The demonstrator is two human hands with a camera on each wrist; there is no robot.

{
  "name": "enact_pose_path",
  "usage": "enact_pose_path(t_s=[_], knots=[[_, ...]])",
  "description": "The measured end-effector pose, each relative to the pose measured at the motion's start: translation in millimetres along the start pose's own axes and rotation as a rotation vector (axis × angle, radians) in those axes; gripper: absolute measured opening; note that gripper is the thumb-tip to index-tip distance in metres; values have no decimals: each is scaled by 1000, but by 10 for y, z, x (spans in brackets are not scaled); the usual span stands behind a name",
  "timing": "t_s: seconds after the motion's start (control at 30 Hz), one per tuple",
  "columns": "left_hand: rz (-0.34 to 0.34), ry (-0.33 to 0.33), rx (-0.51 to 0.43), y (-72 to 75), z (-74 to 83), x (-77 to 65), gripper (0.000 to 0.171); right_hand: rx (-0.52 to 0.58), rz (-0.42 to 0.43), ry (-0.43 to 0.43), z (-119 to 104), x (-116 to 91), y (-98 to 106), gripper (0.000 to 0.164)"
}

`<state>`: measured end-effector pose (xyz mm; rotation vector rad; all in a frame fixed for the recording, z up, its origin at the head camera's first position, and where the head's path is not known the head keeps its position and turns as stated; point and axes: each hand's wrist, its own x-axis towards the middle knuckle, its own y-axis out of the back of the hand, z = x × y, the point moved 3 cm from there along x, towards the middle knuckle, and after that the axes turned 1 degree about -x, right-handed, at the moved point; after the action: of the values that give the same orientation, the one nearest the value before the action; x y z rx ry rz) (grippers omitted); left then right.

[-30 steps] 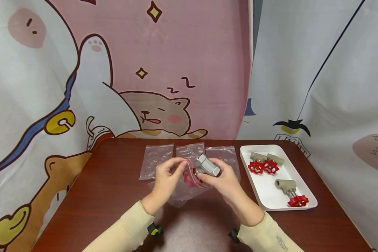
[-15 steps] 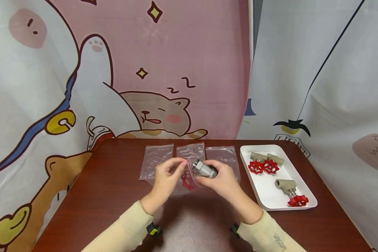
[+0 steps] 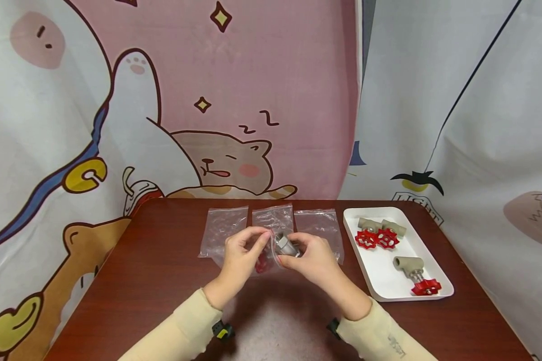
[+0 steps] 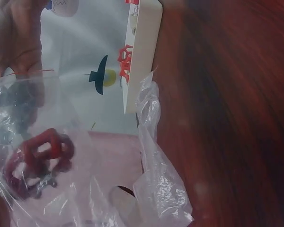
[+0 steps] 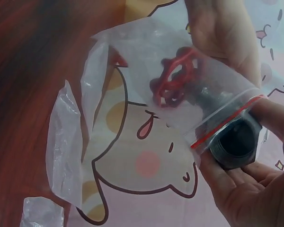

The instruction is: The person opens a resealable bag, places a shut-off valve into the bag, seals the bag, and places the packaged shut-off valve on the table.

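Dk reddish-brown wood-look table (image 3: 162, 255), pale sheen nr front edge; behind it, pink fabric sheet (image 3: 307, 125) printed w/ sleeping beige cartoon cat (image 3: 239, 163) & yellow four-point stars (image 3: 221, 16). L: white printed cloth (image 3: 31, 125) w/ round yellow bell (image 3: 85, 176) on blue collar (image 3: 45, 193). R: creased whitish-grey hanging (image 3: 415, 100), thin blk line (image 3: 473, 70) running diag to blk-&-yellow motif (image 3: 417, 179).

- Metal valve (image 3: 285, 245): grey body with a hexagonal, round-bored end; tilted, body protruding from the bag's mouth, held in the right hand's grip (image 3: 313, 255).
- Red spoked handwheel (image 5: 176, 78): on the valve's far end, inside the bag.
- Clear plastic bag (image 5: 142, 45): red-lined mouth open around the valve, edge pinched in the left hand's grip (image 3: 241, 255).
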<state>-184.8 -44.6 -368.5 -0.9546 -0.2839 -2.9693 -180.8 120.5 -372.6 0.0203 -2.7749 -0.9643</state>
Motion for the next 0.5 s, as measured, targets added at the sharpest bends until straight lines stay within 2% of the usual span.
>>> enact_pose_path(t_s=[0.13,0.33,0.5], knots=[[1,-6,19,-9,29,18,5,-20,0,30,-25,1,-64,38],[7,1,-6,-3,51,18,6,-80,25,108,-48,-10,-160,33],[27,-47,21,26,45,19,5,-154,23,162,-56,-30,-201,36]])
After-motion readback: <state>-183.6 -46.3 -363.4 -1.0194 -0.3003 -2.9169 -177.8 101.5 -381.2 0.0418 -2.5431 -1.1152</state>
